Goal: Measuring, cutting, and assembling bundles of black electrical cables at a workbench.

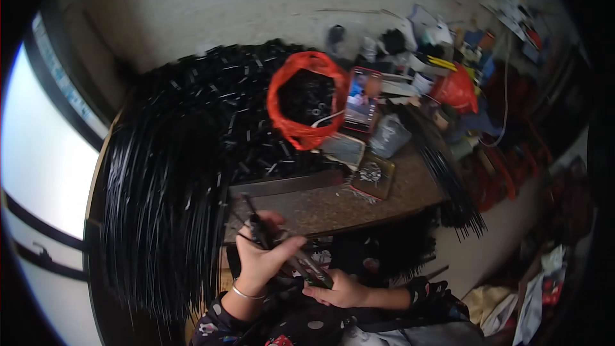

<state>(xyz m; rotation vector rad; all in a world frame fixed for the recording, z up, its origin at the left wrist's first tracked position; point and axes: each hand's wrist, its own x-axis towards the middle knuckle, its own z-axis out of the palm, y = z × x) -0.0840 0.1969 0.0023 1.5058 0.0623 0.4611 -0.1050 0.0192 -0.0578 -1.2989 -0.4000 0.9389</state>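
Above my lap, near the front edge of the wooden table [391, 200], both hands are close together. My left hand [257, 261], with a bangle at its wrist, has its fingers closed round a slim black piece [257, 225] that points up and away. Lower and to the right, my right hand [346, 291] grips the handles of a pliers-like tool [314, 271]. The tool's far end reaches to my left hand, and its jaws are hidden there. Motion blur hides the exact contact between tool and piece.
A heap of black cable-like pieces [205, 99] covers the table's left side, long strands hanging over the front. Behind stand a red plastic bag [274, 99] and a phone [362, 106]. A metal bar [288, 184], a tin of small metal parts [375, 187] and another black bundle [442, 170] lie nearby.
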